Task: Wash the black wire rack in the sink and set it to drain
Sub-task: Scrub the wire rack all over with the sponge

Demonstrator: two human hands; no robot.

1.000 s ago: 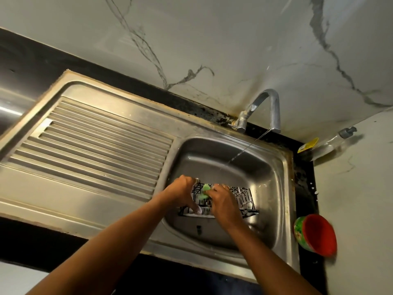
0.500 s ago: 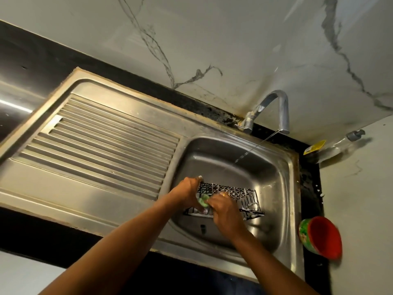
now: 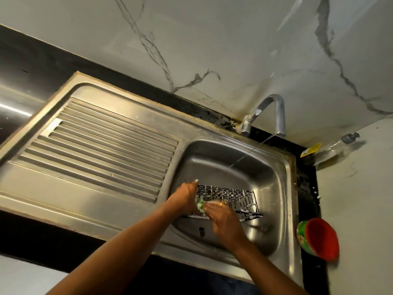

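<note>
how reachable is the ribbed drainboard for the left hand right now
Probably yes: the left hand grips the black wire rack at its left end, and the ribbed drainboard lies just left, nothing showing between them.

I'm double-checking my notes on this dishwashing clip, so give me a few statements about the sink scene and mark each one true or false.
1. The black wire rack lies inside the sink basin. True.
2. The tap is turned off. False: a thin stream of water runs from it.
3. The right hand holds a green scrubber against the rack. True.
4. The left hand rests flat on the drainboard. False: it grips the rack's left end.
5. The red cup sits on the drainboard. False: it is on the counter to the right of the sink basin.
</note>
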